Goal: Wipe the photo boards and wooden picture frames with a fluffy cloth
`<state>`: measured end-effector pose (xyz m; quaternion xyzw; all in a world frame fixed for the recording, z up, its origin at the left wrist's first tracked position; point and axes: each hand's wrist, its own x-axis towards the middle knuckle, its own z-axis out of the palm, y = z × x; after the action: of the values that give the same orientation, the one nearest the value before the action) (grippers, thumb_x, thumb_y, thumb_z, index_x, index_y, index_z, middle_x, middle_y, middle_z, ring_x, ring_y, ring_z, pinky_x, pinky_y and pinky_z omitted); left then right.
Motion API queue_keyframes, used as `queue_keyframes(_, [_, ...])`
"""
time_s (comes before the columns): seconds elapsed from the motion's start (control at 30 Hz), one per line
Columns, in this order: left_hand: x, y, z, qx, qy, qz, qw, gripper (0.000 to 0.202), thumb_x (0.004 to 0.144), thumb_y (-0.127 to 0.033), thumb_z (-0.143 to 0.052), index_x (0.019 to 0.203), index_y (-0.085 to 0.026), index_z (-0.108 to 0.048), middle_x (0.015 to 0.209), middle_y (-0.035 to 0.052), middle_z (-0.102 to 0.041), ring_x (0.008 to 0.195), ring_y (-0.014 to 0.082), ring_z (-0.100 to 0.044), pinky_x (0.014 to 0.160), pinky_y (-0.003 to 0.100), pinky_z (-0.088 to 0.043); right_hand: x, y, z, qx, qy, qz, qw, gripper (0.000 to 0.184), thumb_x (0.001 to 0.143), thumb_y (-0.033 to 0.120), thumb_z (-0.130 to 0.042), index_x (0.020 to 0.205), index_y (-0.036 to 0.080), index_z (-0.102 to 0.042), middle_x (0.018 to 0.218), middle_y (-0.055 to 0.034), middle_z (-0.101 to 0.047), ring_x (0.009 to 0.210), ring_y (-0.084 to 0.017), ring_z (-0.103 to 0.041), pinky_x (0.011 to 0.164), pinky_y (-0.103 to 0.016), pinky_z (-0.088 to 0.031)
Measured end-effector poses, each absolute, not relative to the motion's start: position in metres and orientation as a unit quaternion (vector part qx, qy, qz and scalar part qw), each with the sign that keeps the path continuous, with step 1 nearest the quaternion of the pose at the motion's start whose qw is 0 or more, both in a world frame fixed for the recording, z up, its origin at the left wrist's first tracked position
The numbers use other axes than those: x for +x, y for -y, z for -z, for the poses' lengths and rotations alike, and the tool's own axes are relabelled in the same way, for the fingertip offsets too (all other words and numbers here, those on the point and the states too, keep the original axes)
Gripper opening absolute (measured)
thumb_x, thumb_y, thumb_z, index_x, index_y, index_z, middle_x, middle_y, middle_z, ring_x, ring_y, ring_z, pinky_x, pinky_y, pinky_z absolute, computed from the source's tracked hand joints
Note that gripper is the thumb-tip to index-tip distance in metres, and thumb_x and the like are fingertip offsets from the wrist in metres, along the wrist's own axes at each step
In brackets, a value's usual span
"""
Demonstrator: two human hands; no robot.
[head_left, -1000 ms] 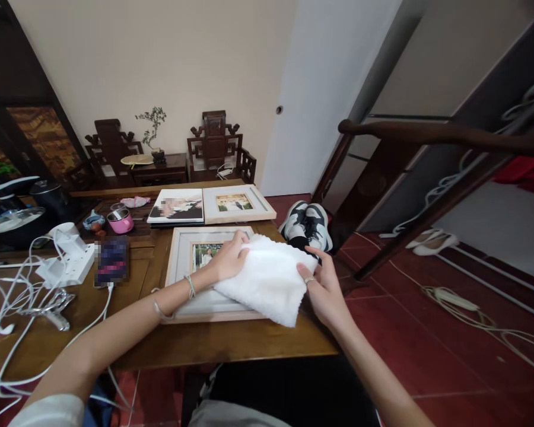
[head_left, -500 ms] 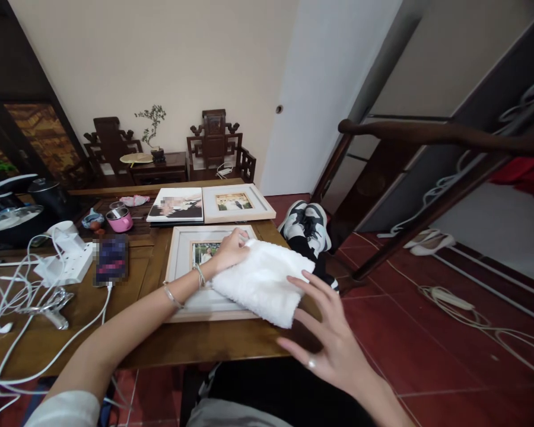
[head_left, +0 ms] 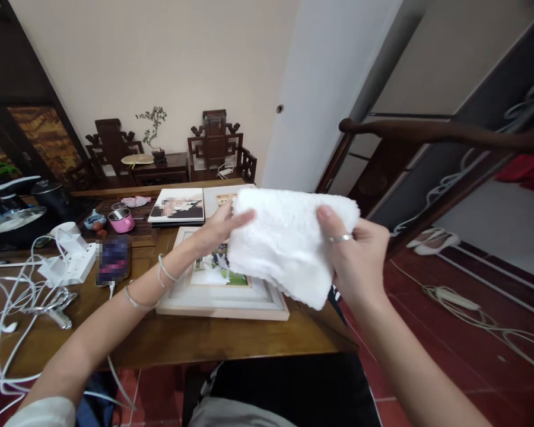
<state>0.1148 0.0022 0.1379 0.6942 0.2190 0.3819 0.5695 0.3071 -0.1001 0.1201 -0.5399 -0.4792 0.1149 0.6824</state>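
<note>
A white fluffy cloth (head_left: 285, 240) is held up between my two hands, above the right part of the table. My left hand (head_left: 222, 228) pinches its left edge, thumb on the near face. At the upper right, my right hand (head_left: 356, 249), with a ring on it, grips the cloth with the thumb pressed on top and the fingers behind. Below the cloth, a pale wooden picture frame (head_left: 222, 311) with a photo inside lies flat on the table. The cloth hides the frame's upper right part.
Behind lie a photo panel (head_left: 178, 204) and another picture frame (head_left: 211, 193), partly covered. On the left of the wooden table (head_left: 231, 344) are a power strip (head_left: 78, 264), tangled white cables, a phone (head_left: 113, 260) and a pink cup (head_left: 121, 220). A dark chair (head_left: 409, 130) stands right.
The cloth has been lifted off the picture frame and raised. My right hand, spread beside the cloth before, has closed on its right side. My left hand has moved up with it.
</note>
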Motion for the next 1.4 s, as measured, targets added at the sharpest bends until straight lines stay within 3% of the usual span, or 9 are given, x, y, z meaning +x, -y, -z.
queue_keyframes(0.17, [0.116,0.013,-0.138,0.668,-0.256,-0.441,0.543,0.049,0.076,-0.04,-0.075,0.113,-0.014,-0.059,0.115,0.0147,-0.066,0.106,0.0292,-0.064,0.087,0.043,-0.055,0.316,0.096,-0.12,-0.5,0.59,-0.292,0.563,0.044,0.054,0.038,-0.089,0.09,0.02,-0.069,0.096,-0.0073,-0.073,0.086,-0.03,-0.068,0.068,-0.042,-0.059])
queue_keyframes(0.4, [0.095,0.01,-0.144,0.782,-0.232,-0.334,0.472,0.064,0.064,-0.031,-0.083,0.119,-0.015,-0.053,0.117,0.0135,-0.063,0.108,0.0289,-0.062,0.09,0.046,-0.053,0.322,0.107,-0.109,-0.481,0.621,-0.406,0.468,0.051,0.065,0.039,-0.082,0.108,0.021,-0.062,0.105,-0.0091,-0.072,0.091,-0.029,-0.069,0.071,-0.043,-0.059])
queue_keyframes(0.5, [0.078,0.008,-0.138,0.799,-0.23,-0.33,0.447,0.063,0.074,-0.034,-0.074,0.127,-0.019,-0.045,0.115,0.0122,-0.063,0.102,0.0251,-0.064,0.087,0.042,-0.053,0.332,0.109,-0.11,-0.506,0.647,-0.333,0.463,0.041,0.07,0.041,-0.076,0.103,0.021,-0.063,0.1,-0.0081,-0.072,0.084,-0.028,-0.068,0.067,-0.042,-0.057])
queue_keyframes(0.6, [0.05,0.0,-0.117,0.821,-0.335,-0.326,0.327,0.044,0.088,-0.039,-0.056,0.125,-0.019,-0.047,0.118,0.0122,-0.061,0.11,0.0252,-0.06,0.094,0.042,-0.049,0.355,0.1,-0.109,-0.584,0.654,-0.079,0.474,0.012,0.074,0.033,-0.066,0.077,0.023,-0.059,0.077,-0.0054,-0.068,0.071,-0.027,-0.064,0.061,-0.039,-0.051])
queue_keyframes(0.73, [0.007,-0.012,-0.068,0.792,-0.527,-0.27,0.148,0.049,0.085,-0.042,-0.056,0.127,-0.016,-0.049,0.124,0.015,-0.054,0.125,0.0334,-0.048,0.107,0.052,-0.036,0.37,0.079,-0.089,-0.612,0.677,0.169,0.372,0.02,0.07,0.01,-0.049,0.059,0.026,-0.043,0.066,-0.0067,-0.056,0.07,-0.026,-0.059,0.064,-0.038,-0.043])
queue_keyframes(0.83, [-0.009,-0.011,-0.034,0.791,-0.534,-0.244,0.173,0.054,0.087,-0.04,-0.054,0.134,-0.017,-0.043,0.129,0.0147,-0.049,0.126,0.031,-0.048,0.109,0.05,-0.035,0.353,0.071,-0.064,-0.575,0.761,0.121,0.277,0.025,0.065,0.002,-0.042,0.071,0.023,-0.054,0.078,-0.009,-0.062,0.073,-0.025,-0.06,0.066,-0.035,-0.044])
queue_keyframes(1.07, [-0.006,-0.002,-0.004,0.793,-0.509,-0.308,0.13,0.042,0.088,-0.007,-0.035,0.126,-0.017,-0.05,0.131,0.0136,-0.04,0.13,0.0254,-0.042,0.11,0.046,-0.036,0.313,0.047,-0.047,-0.548,0.816,0.032,0.18,0.043,0.068,-0.001,-0.039,0.099,0.016,-0.063,0.102,-0.0141,-0.066,0.096,-0.029,-0.061,0.08,-0.038,-0.048])
queue_keyframes(1.23, [-0.004,-0.013,-0.001,0.797,-0.492,-0.334,0.102,0.039,0.089,-0.005,-0.034,0.123,-0.013,-0.051,0.134,0.0155,-0.037,0.132,0.0255,-0.041,0.113,0.045,-0.033,0.302,0.002,-0.052,-0.541,0.826,0.065,0.146,0.054,0.069,-0.007,-0.037,0.114,0.008,-0.062,0.14,-0.0236,-0.047,0.128,-0.035,-0.045,0.097,-0.044,-0.042])
queue_keyframes(1.4, [-0.003,-0.019,-0.001,0.802,-0.475,-0.35,0.091,0.039,0.087,-0.004,-0.034,0.12,-0.015,-0.053,0.141,0.0144,-0.037,0.139,0.0251,-0.034,0.116,0.046,-0.031,0.289,-0.004,-0.056,-0.531,0.838,0.068,0.103,0.056,0.072,-0.007,-0.037,0.119,0.01,-0.063,0.129,-0.0222,-0.058,0.119,-0.033,-0.055,0.094,-0.044,-0.046])
